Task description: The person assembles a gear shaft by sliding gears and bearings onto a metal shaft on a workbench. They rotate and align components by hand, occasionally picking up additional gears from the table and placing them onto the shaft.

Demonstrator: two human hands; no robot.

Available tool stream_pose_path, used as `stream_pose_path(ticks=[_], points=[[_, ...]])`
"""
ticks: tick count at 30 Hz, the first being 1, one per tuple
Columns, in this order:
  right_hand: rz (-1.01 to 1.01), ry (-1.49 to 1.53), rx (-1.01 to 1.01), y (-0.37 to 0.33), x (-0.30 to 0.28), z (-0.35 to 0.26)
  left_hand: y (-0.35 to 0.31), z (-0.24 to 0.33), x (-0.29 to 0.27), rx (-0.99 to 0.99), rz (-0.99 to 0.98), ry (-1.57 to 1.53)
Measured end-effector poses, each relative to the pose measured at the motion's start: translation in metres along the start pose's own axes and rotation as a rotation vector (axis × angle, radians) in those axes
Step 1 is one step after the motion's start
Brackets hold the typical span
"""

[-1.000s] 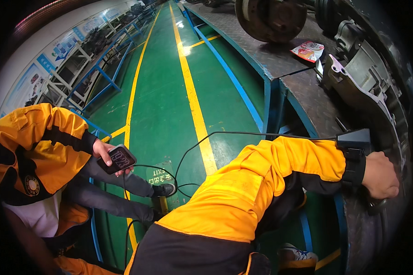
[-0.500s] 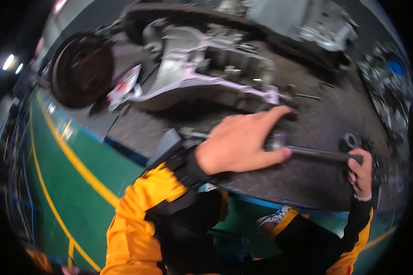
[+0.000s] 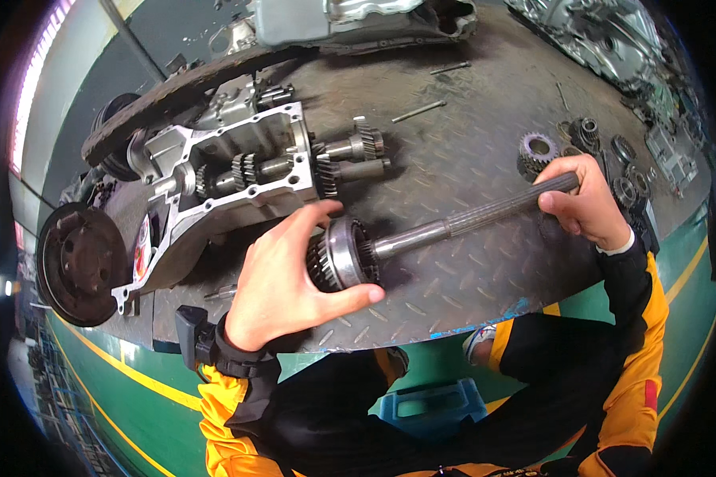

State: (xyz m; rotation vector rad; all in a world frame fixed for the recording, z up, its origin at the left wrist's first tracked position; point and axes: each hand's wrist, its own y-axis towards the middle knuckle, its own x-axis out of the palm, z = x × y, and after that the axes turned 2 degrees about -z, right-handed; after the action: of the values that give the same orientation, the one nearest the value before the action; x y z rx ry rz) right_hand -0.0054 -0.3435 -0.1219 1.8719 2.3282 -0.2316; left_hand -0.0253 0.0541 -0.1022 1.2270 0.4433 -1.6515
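A steel gear shaft (image 3: 453,222) lies between my two hands over the near half of the metal table. Its thick left end carries a ringed, toothed gear (image 3: 348,253). My left hand (image 3: 286,274) curves round this gear, thumb on the near side and index finger on the far side; the other fingers are hidden. The splined right end sits in the closed fingers of my right hand (image 3: 587,200). Just beyond the left hand rests an opened gearbox housing (image 3: 274,195), with toothed shafts (image 3: 358,145) sticking out of its right side.
Loose gears (image 3: 538,151) and rings lie at the right. Two thin rods (image 3: 419,110) rest on the tread-plate table (image 3: 485,278). Large metal casings (image 3: 350,24) stand at the back, and a round drum (image 3: 81,262) at the left. A blue-green crate (image 3: 433,409) sits on the floor below.
The view has swung right and sharpened from blur, so the housing now appears further left. My left hand now curves round the gear end; the right hand still holds the splined end.
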Motion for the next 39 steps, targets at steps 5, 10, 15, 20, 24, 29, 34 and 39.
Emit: stream_pose_path(ticks=[5,10,15,20,24,29,34,39], points=[[-0.017,-0.008,-0.009,0.0,0.002,-0.004,0.001,0.002,-0.003,-0.004,0.001,-0.252],[-0.027,0.006,-0.02,-0.001,0.003,-0.007,0.0,0.001,-0.002,-0.189,0.031,-0.358],[-0.018,0.007,-0.003,-0.001,0.003,-0.006,0.003,-0.005,-0.003,0.186,0.021,-0.262],[-0.018,0.019,-0.007,0.0,0.003,-0.006,-0.002,-0.001,-0.003,0.085,-0.033,-0.157],[-0.02,0.018,-0.009,0.0,0.003,-0.006,-0.004,-0.003,-0.002,-0.01,0.036,-0.375],[0.003,0.0,-0.005,0.0,0.003,-0.004,-0.004,-0.013,0.003,-0.164,0.121,-0.501],[0.006,0.014,-0.013,0.001,0.002,0.0,-0.011,-0.016,0.0,-0.05,0.359,-0.763],[0.024,0.079,-0.014,0.002,-0.001,0.008,-0.043,-0.026,-0.041,-0.117,0.419,-0.689]])
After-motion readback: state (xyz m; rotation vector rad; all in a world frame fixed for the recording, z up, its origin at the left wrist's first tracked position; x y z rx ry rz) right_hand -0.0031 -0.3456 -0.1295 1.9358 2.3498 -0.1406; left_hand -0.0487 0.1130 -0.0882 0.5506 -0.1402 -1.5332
